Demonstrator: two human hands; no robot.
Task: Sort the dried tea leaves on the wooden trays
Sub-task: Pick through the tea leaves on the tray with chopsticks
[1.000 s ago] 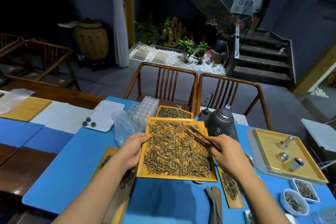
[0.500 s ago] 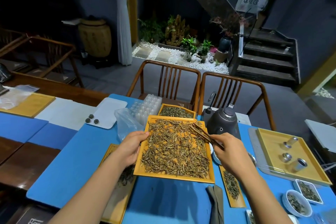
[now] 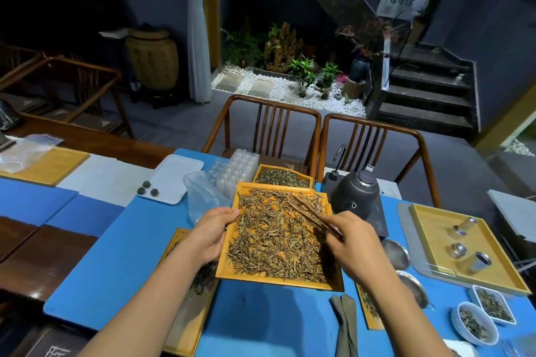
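Table (image 3: 121,264) in blue carries the large wooden tray (image 3: 278,282), covered edge to edge with dried tea leaves (image 3: 272,240); sorting appears barely begun. Left hand (image 3: 210,233) grips the tray's left rim, fingers closed on it. Right hand (image 3: 352,243) holds wooden tongs (image 3: 311,216) over the leaves.

Centre: main tray (image 3: 229,266) heaped with tea leaves (image 3: 278,238). Behind it, smaller tray (image 3: 282,169); right, kettle (image 3: 355,197); underneath at left, seemingly another tray (image 3: 185,324).
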